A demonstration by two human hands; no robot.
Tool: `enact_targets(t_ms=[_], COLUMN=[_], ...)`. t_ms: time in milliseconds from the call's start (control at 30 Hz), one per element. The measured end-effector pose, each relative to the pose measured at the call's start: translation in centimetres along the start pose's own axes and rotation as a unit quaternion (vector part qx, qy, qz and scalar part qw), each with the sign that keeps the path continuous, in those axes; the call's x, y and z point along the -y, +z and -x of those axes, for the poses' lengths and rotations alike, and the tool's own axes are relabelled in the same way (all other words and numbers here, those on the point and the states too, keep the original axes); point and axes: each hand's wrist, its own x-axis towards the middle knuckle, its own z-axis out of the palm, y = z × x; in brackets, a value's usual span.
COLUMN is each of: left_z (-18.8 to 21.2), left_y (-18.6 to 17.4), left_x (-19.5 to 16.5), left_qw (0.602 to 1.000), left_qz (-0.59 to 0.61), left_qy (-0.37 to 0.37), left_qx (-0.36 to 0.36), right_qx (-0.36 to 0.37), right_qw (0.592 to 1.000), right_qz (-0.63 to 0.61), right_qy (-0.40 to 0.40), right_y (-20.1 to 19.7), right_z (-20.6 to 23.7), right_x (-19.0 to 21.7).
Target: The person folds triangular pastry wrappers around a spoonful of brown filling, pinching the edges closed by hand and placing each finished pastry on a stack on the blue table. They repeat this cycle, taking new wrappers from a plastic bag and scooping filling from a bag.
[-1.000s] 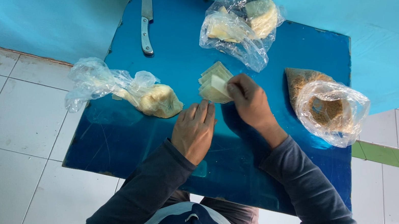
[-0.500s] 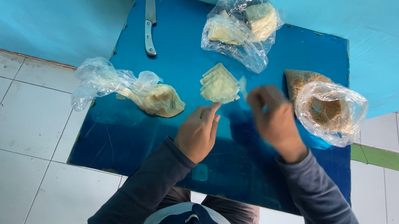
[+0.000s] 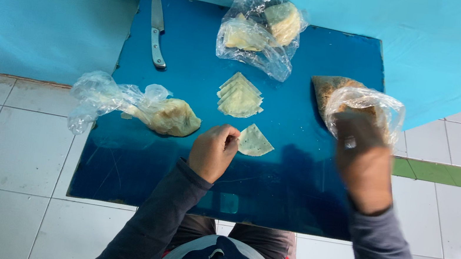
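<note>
A single triangular wrapper (image 3: 254, 141) is pinched at its left corner by the narrowed fingers (image 3: 230, 141) of the left hand (image 3: 212, 152), flat on the blue surface (image 3: 189, 82), just near of the wrapper stack (image 3: 239, 96). The right hand (image 3: 363, 165) is blurred at the open filling bag (image 3: 359, 102) on the right; its fingers cannot be told. The wrapper is best kept pinned flat so filling can be centred.
</note>
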Motion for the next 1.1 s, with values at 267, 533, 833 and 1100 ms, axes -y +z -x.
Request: enact_targets(t_ms=[267,533,833,1100], left_z=[-0.1,0.2,0.3,0.1], left_y=[-0.4,-0.6,-0.6,-0.6], left_x=[-1.0,-1.0,-0.8,-0.7], left_qw=[0.999,0.999,0.999,0.999], left_qz=[0.022,0.022,0.017,0.006], left_qy=[-0.029,-0.024,-0.024,-0.033], left_qx=[0.032,0.026,0.033,0.032], right_qx=[0.044,0.019,0.034,0.042], right_qw=[0.980,0.983,0.987,0.963], right_qz=[0.157,0.146,0.012,-0.078], right_qy=[0.114,0.107,0.154,0.255], right_y=[-0.4,1.0,0.7,0.4], right_z=[4.1,4.9,5.2,5.3], right_x=[-8.1,-10.1,-9.0,-11.0])
